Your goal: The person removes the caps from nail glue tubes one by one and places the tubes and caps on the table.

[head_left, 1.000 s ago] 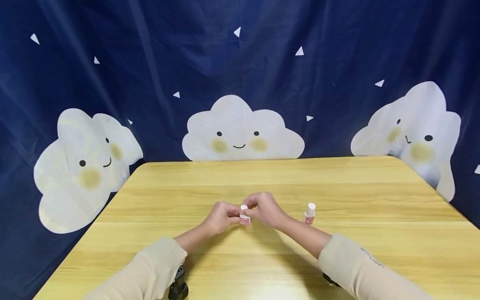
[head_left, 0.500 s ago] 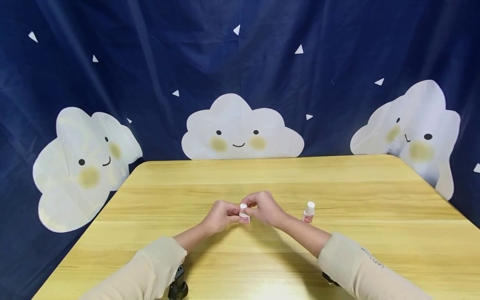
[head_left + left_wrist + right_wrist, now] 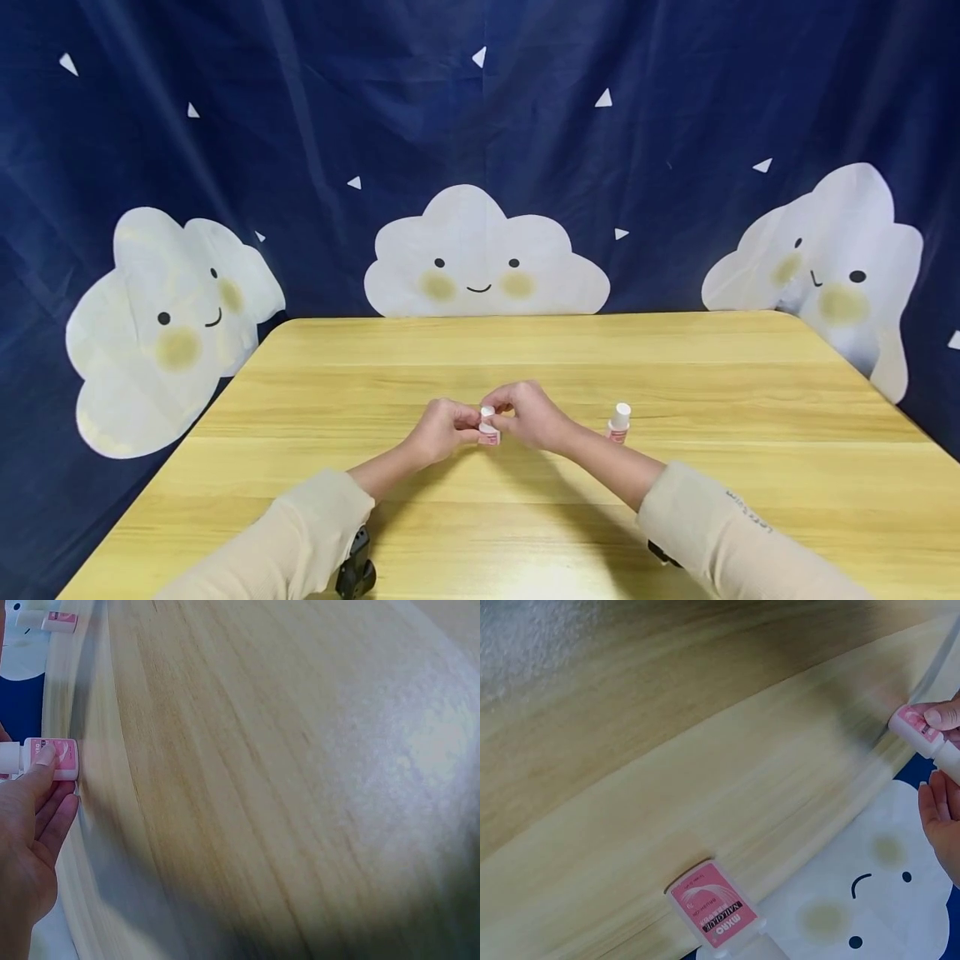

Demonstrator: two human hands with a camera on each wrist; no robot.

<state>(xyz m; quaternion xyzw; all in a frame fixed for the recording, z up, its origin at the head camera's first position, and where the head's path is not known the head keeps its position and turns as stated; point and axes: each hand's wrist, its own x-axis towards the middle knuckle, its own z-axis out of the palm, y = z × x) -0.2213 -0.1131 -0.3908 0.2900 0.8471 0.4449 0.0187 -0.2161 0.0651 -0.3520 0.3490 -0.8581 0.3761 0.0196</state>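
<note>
A small nail glue bottle (image 3: 490, 438) with a pink label stands upright near the middle of the table. My left hand (image 3: 441, 433) holds its body, and the thumb lies across the label in the left wrist view. On the opposite side, my right hand (image 3: 532, 420) pinches the white cap (image 3: 9, 757) between thumb and fingers. The cap is on the bottle, partly covered by the fingers. To the right stands a second nail glue bottle (image 3: 618, 423), upright and white-capped, with its lower part hidden behind my right forearm. Its label (image 3: 716, 906) reads "NAIL GLUE" in the right wrist view.
The wooden table (image 3: 360, 350) runs back to a dark blue curtain (image 3: 420, 100) printed with smiling clouds. Beneath my left sleeve (image 3: 318, 517) a black wrist device (image 3: 356, 568) shows. The second bottle stands close beside my right forearm.
</note>
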